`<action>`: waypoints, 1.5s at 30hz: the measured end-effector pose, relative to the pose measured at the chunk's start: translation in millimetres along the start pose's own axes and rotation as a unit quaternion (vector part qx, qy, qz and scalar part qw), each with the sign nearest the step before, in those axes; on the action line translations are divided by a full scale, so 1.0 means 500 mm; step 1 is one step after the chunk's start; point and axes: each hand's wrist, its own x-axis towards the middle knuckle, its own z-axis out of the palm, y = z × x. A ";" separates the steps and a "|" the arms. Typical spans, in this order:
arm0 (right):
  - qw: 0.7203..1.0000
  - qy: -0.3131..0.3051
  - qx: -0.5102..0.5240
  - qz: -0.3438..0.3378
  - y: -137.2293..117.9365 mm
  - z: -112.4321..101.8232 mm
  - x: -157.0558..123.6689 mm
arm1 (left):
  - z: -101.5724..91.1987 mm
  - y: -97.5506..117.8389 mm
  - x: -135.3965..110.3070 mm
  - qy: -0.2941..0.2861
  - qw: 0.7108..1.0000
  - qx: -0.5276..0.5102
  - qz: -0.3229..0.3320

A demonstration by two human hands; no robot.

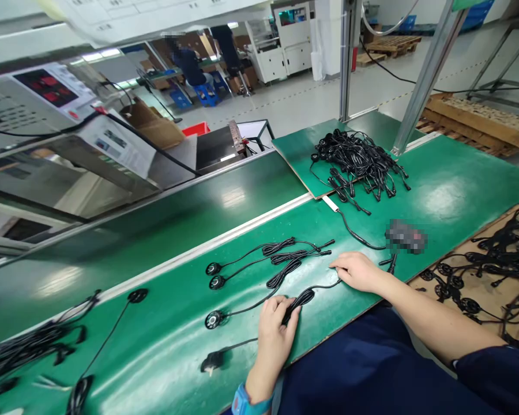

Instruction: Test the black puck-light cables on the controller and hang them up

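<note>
My left hand (pixel 277 328), with a blue band at the wrist, has its fingers curled round the coiled bundle of a black cable (pixel 305 296). From under that hand the cable runs left to a round black end piece (pixel 211 361) lying on its side. My right hand (pixel 358 272) pinches the cable's other end; the tip itself is hidden by the fingers. Just beyond my hands several similar coiled cables (pixel 285 257) lie side by side, their round black heads (pixel 214 319) to the left and their thin plugs to the right.
A small blurred dark box (pixel 405 236) with a white-tipped lead sits right of my right hand. Behind it, a big heap of black cables (pixel 358 161) lies on a green board. More cables (pixel 30 351) lie at left, others in a carton (pixel 471 276) at right. A metal post (pixel 428 75) rises behind.
</note>
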 end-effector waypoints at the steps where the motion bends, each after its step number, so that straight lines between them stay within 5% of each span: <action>1: 1.000 0.001 -0.001 0.000 0.000 0.001 0.000 | 0.001 0.001 -0.001 -0.001 1.000 0.002 -0.001; 25: 0.989 0.133 0.012 -0.058 -0.003 0.044 -0.028 | 0.007 0.001 -0.002 0.008 1.000 0.007 -0.009; 30: 0.977 0.187 0.086 -0.049 -0.008 -0.006 -0.067 | 0.003 0.002 -0.007 0.039 0.999 0.025 0.009; 34: 0.979 0.188 0.054 0.057 0.030 -0.083 -0.142 | 0.003 0.036 0.008 0.082 0.994 0.039 0.057; 39: 0.977 0.066 -0.083 0.187 0.101 -0.129 -0.192 | 0.062 0.136 0.103 -0.049 0.992 0.010 0.116; 45: 0.985 0.055 -0.044 0.159 0.129 -0.114 -0.167 | 0.152 0.194 0.201 -0.194 0.977 0.069 0.056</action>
